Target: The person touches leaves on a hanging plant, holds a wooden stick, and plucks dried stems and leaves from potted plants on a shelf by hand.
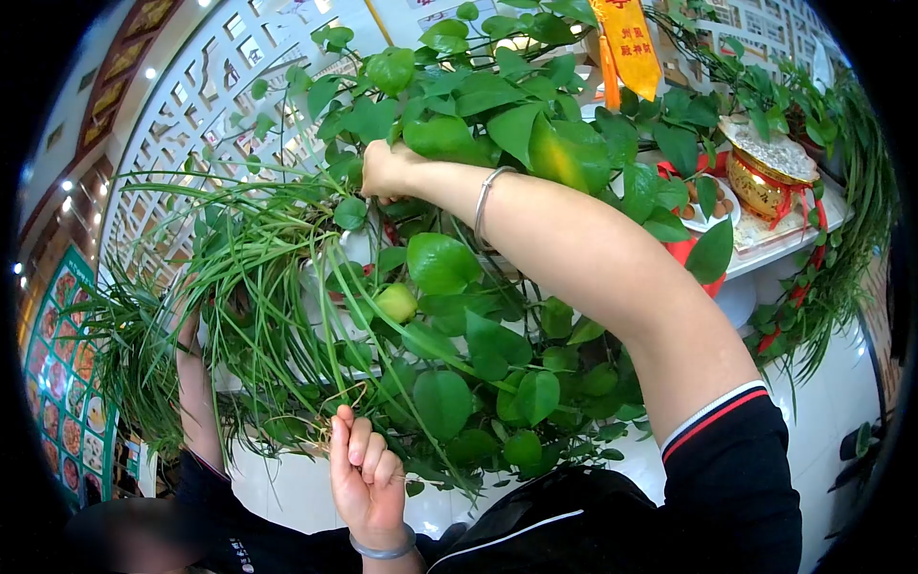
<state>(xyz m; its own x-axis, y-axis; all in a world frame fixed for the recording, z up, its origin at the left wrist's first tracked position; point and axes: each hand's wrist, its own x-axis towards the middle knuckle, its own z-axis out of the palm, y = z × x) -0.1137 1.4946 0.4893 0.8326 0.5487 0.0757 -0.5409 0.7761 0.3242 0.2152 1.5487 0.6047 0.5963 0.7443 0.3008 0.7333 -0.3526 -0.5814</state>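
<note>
My left hand (366,478) is low in the centre, fingers curled and pinched on thin dry brown leaves (356,394). My right hand (387,172) reaches across to the top of the spider plant (258,249), beside the broad-leaved vine (445,263). Its fingers look folded; leaves partly cover them, and what they grip is hidden. A silver bangle (485,203) circles my right forearm. A round green fruit (396,302) shows among the leaves just below my right hand.
At the left, another person's arm (198,402) reaches up into the grassy leaves. A gold pot (765,182) with red ribbon and a plate (710,209) of round brown items sit on a white shelf (779,239) at the right. A yellow banner (628,48) hangs above; a white lattice (229,86) stands behind.
</note>
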